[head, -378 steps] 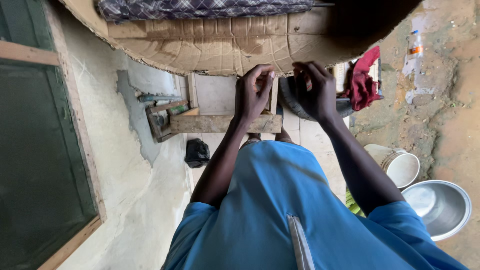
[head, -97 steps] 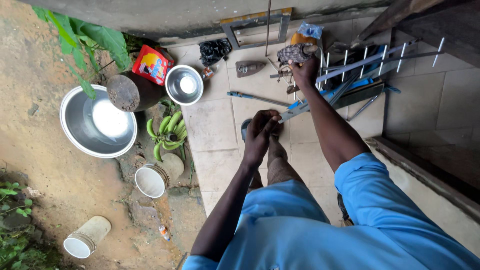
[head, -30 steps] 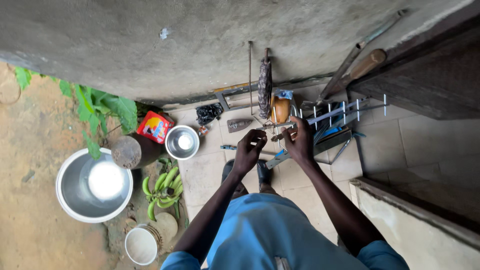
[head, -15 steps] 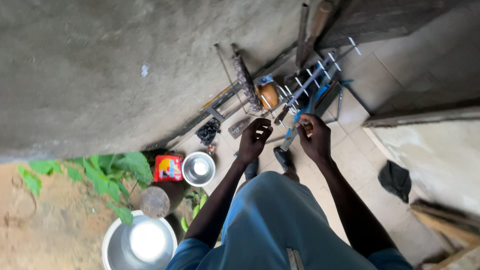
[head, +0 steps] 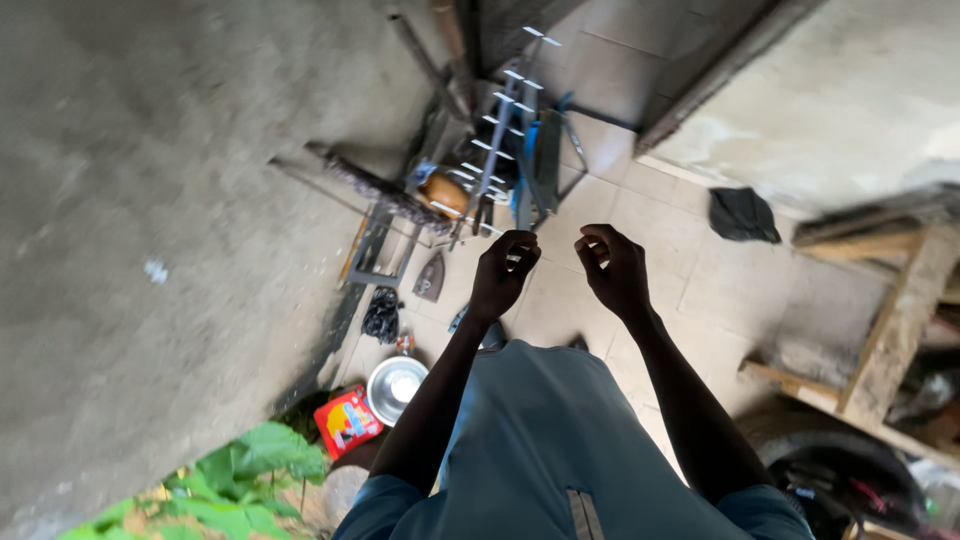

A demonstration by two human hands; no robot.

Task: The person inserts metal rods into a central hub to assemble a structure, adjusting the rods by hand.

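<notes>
Your left hand [head: 503, 272] and right hand [head: 613, 268] are raised side by side above the tiled floor [head: 640, 230], a small gap between them. The fingers of your left hand are curled in towards the thumb; something pale shows at the fingertips, but whether it is gripped cannot be told. Your right hand is likewise half curled, fingers bent towards the palm, and whether it holds anything cannot be told.

Just beyond your hands, against the rough grey wall [head: 150, 250], lies a metal antenna [head: 500, 140] with short cross rods, resting among blue bars and dark metal frames. Beside it sits a brown rounded object [head: 445, 193].

On the tiles near the wall's foot lie a flat trowel-shaped piece [head: 432, 277] and a black crumpled bag [head: 382, 314]. Nearer to you stand a small steel bowl [head: 395, 387] and a red box [head: 348, 421], with green leaves [head: 250, 470] at the floor's edge.

Well apart, towards the far side of the floor, lies a dark cloth [head: 743, 214], close to a wooden frame [head: 895, 330].
</notes>
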